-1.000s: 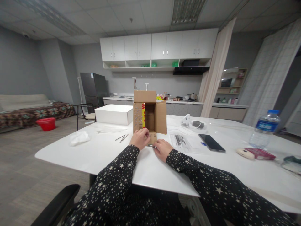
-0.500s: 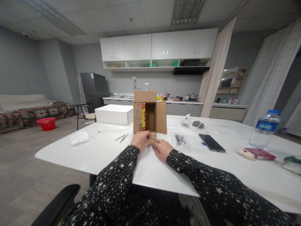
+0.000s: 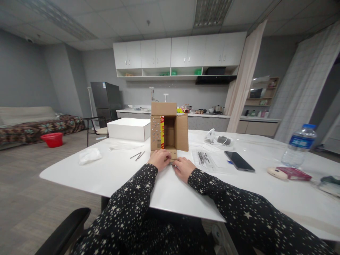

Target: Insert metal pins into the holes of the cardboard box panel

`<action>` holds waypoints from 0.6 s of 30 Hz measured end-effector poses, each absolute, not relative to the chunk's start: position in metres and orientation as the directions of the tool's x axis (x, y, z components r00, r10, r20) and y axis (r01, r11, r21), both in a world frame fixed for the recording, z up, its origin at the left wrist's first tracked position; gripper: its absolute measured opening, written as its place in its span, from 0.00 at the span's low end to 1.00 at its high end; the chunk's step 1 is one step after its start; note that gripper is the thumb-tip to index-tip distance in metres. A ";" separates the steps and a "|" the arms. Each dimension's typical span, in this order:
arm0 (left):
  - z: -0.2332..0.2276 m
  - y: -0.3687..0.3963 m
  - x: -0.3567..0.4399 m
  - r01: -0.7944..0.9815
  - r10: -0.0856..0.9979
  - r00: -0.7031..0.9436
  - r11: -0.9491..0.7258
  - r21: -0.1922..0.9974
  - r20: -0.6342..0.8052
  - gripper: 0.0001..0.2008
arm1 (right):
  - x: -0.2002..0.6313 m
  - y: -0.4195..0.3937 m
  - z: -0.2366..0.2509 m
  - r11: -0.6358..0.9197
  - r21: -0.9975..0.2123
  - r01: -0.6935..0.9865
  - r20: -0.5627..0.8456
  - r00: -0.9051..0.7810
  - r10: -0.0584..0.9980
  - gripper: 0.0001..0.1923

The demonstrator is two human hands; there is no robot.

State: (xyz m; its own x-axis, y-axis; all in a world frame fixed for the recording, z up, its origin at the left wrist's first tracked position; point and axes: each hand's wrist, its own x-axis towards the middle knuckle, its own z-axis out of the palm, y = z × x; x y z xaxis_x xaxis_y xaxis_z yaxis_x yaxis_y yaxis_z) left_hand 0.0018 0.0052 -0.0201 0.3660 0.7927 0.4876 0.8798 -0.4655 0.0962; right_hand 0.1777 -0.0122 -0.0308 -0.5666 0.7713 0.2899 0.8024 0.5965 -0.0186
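An open cardboard box [image 3: 181, 132] stands on its side on the table, its opening toward me and its flaps spread. Small silvery dots cover the left flap [image 3: 155, 129], and a few show on the lower flap [image 3: 173, 154]. My left hand [image 3: 160, 159] is closed at the left of the lower flap, fingers bent down. Against the front edge of that flap, my right hand [image 3: 184, 167] is closed with its fingertips close to the left ones. A small shiny bit shows between the fingertips, too small to name.
Left are a white box [image 3: 129, 128], thin metal tools [image 3: 138, 155] and crumpled white tissue [image 3: 89, 156]. Right are a clear plastic bag [image 3: 209, 161], a phone [image 3: 239, 161], a white mask-like item [image 3: 219, 139], a maroon box [image 3: 296, 173] and a water bottle [image 3: 297, 147].
The fingers of my left hand have lowered slightly toward the front edge of the lower flap, showing more of it. My right hand and the box stay in place.
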 end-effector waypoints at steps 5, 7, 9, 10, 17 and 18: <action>-0.020 0.006 0.002 0.865 0.789 0.390 -0.490 0.103 0.474 0.07 | 0.179 -0.011 -0.032 0.602 0.002 0.798 0.298 -0.576 0.762 0.13; -0.021 0.006 0.002 0.860 0.788 0.396 -0.498 0.110 0.471 0.07 | 0.179 -0.011 -0.033 0.603 0.008 0.798 0.295 -0.578 0.761 0.13; -0.022 0.007 0.001 0.855 0.786 0.398 -0.505 0.119 0.473 0.07 | 0.179 -0.010 -0.033 0.604 0.011 0.797 0.290 -0.581 0.761 0.13; -0.022 0.007 0.001 0.853 0.784 0.400 -0.509 0.121 0.475 0.07 | 0.179 -0.010 -0.033 0.605 0.013 0.796 0.289 -0.582 0.760 0.13; -0.021 0.006 0.002 0.840 0.769 0.415 -0.529 0.119 0.486 0.07 | 0.178 -0.011 -0.031 0.601 0.002 0.800 0.284 -0.576 0.766 0.13; -0.021 0.005 0.002 0.840 0.771 0.414 -0.528 0.123 0.484 0.07 | 0.178 -0.012 -0.031 0.600 0.003 0.800 0.288 -0.575 0.766 0.13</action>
